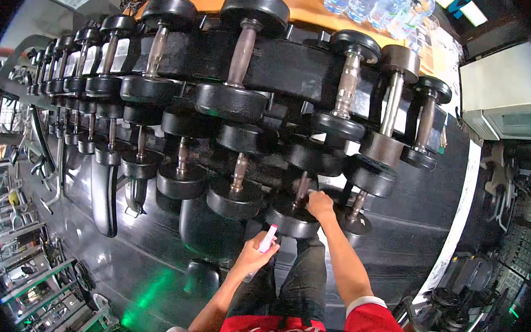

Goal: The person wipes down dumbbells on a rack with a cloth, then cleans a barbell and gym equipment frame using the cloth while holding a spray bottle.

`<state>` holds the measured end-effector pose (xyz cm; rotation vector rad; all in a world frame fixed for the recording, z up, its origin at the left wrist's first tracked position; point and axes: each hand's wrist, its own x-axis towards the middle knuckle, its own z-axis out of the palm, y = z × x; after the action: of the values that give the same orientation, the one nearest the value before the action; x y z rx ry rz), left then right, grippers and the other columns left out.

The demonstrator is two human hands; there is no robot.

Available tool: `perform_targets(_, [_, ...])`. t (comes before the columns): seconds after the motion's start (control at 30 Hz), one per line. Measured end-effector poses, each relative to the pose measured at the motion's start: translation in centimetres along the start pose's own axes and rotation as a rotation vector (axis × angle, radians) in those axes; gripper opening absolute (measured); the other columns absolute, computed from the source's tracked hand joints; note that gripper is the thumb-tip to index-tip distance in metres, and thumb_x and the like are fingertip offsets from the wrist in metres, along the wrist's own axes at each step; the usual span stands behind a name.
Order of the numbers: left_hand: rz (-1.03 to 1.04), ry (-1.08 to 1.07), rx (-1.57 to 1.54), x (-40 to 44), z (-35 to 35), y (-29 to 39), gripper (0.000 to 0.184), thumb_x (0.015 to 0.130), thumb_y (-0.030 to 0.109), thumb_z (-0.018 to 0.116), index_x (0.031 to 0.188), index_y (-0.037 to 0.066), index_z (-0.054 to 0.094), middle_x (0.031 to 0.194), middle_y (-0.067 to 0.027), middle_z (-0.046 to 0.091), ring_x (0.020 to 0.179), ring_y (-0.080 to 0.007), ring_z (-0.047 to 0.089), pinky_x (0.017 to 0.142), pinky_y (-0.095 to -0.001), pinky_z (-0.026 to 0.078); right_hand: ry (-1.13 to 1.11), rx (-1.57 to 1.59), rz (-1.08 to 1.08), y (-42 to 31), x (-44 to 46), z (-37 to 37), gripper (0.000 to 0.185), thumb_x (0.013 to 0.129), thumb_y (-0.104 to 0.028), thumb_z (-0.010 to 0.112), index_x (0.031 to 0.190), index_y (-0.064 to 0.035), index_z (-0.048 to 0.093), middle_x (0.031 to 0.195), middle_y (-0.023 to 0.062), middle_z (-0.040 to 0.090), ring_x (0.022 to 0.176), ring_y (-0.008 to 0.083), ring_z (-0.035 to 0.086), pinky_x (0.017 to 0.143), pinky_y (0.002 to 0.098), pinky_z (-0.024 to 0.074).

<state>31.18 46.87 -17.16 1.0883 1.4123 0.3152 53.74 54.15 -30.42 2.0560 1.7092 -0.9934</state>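
Observation:
My left hand (pixel 257 253) is closed around what looks like a spray bottle (pixel 269 236), white and pink with a red tip; its lower part is mostly hidden by my fingers. My right hand (pixel 320 206) is closed at the right side of a metal dumbbell handle (pixel 302 189) on the lower rack row. Whether the fingers grip the handle or hold something small against it is hidden. The round black heads of that dumbbell (pixel 298 220) lie above and below the handle. Another black dumbbell (pixel 358 204) rests just right of my right hand.
Several dumbbells (pixel 242 52) fill the upper row of the black rack (pixel 292 68). Water bottles (pixel 365 2) stand on the wooden surface (pixel 313 1) behind it. A black padded bench (pixel 207 227) is at lower left, and a white cabinet (pixel 502 85) stands right.

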Motion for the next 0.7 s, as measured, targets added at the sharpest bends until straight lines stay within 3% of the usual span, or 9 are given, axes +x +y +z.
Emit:
perform_targets(0.07, [0.009, -0.007, -0.015, 0.1, 0.6, -1.0, 0.02, 0.081, 0.016, 0.068, 0.094, 0.003, 0.059, 0.084, -0.0061, 0.065, 0.076, -0.0138, 0.063, 0.07, -0.0294, 0.05, -0.032, 0.021, -0.069, 0.1, 0.5, -1.0, 0.024, 0.077, -0.021, 0.058, 0.088, -0.0013, 0.065, 0.099, 0.0204, 0.063, 0.093, 0.0342, 0.062, 0.084, 0.0433, 0.0486])
perform_targets(0.1, [0.058, -0.008, -0.05, 0.3, 0.9, -1.7, 0.021, 0.083, 0.017, 0.067, 0.096, 0.005, 0.058, 0.084, -0.0019, 0.063, 0.07, -0.0094, 0.059, 0.061, -0.0263, 0.049, -0.063, 0.036, -0.134, 0.6, 0.3, -1.0, 0.023, 0.076, -0.021, 0.058, 0.088, -0.0021, 0.065, 0.098, 0.0199, 0.063, 0.093, 0.0347, 0.062, 0.084, 0.0433, 0.0487])
perform_targets(0.13, [0.107, -0.011, -0.09, 0.2, 1.1, -1.7, 0.021, 0.084, 0.018, 0.067, 0.099, 0.006, 0.058, 0.083, 0.0023, 0.061, 0.064, -0.005, 0.055, 0.052, -0.0232, 0.048, 0.116, 0.104, -0.337, 2.0, 0.0, 0.4, 0.021, 0.077, -0.017, 0.057, 0.09, -0.0038, 0.066, 0.098, 0.0186, 0.063, 0.092, 0.036, 0.061, 0.082, 0.0436, 0.049])
perform_targets(0.2, [0.059, -0.048, -0.089, 0.0, 1.1, -1.3, 0.021, 0.084, 0.017, 0.067, 0.099, 0.006, 0.058, 0.085, 0.0021, 0.061, 0.066, -0.0051, 0.056, 0.052, -0.023, 0.048, 0.009, 0.375, -0.276, 4.2, -1.5, -0.1, 0.021, 0.078, -0.014, 0.059, 0.096, -0.0056, 0.066, 0.1, 0.0174, 0.062, 0.095, 0.0353, 0.06, 0.083, 0.0419, 0.0486])
perform_targets(0.27, [-0.009, -0.039, -0.105, -0.4, 1.0, -1.1, 0.02, 0.081, 0.015, 0.068, 0.094, 0.003, 0.059, 0.081, -0.0052, 0.063, 0.075, -0.0122, 0.062, 0.068, -0.0277, 0.049, 0.012, 0.353, -0.308, 4.5, -4.0, -2.0, 0.022, 0.078, -0.016, 0.061, 0.099, -0.0093, 0.065, 0.102, 0.0147, 0.061, 0.096, 0.0339, 0.059, 0.083, 0.0411, 0.049])
perform_targets(0.4, [0.055, -0.063, -0.096, -1.6, 0.4, -1.3, 0.021, 0.081, 0.016, 0.068, 0.094, 0.003, 0.059, 0.081, -0.0061, 0.063, 0.076, -0.0129, 0.062, 0.069, -0.0278, 0.049, 0.185, 0.35, -0.461, 1.8, -8.5, -3.5, 0.025, 0.079, -0.017, 0.063, 0.104, -0.0125, 0.063, 0.106, 0.0117, 0.058, 0.097, 0.0328, 0.059, 0.082, 0.0397, 0.0496])
perform_targets(0.57, [0.14, -0.032, -0.031, -3.4, 0.0, -2.0, 0.017, 0.082, 0.013, 0.067, 0.091, 0.002, 0.058, 0.089, -0.0069, 0.064, 0.079, -0.0134, 0.061, 0.072, -0.0287, 0.048, 0.175, 0.354, -0.591, -2.9, -4.4, -2.1, 0.022, 0.084, -0.018, 0.056, 0.104, -0.0113, 0.062, 0.105, 0.0145, 0.058, 0.097, 0.0341, 0.059, 0.08, 0.0432, 0.0498])
perform_targets(0.63, [0.145, -0.013, -0.036, -3.8, 0.0, -2.2, 0.016, 0.081, 0.012, 0.067, 0.09, 0.002, 0.058, 0.09, -0.007, 0.064, 0.08, -0.0133, 0.061, 0.073, -0.0287, 0.048, 0.035, 0.169, -0.472, -6.1, -2.9, -3.1, 0.022, 0.085, -0.021, 0.052, 0.1, -0.0091, 0.062, 0.1, 0.0175, 0.06, 0.093, 0.0364, 0.06, 0.081, 0.0447, 0.0495])
perform_targets(0.7, [0.153, -0.003, -0.046, -4.3, 0.4, -2.3, 0.015, 0.081, 0.011, 0.067, 0.089, 0.002, 0.058, 0.09, -0.0071, 0.064, 0.08, -0.0131, 0.061, 0.073, -0.0287, 0.048, 0.023, 0.304, -0.685, -7.5, 0.8, 0.8, 0.025, 0.084, -0.023, 0.052, 0.098, -0.0062, 0.063, 0.099, 0.0221, 0.062, 0.094, 0.0394, 0.06, 0.082, 0.0452, 0.0493])
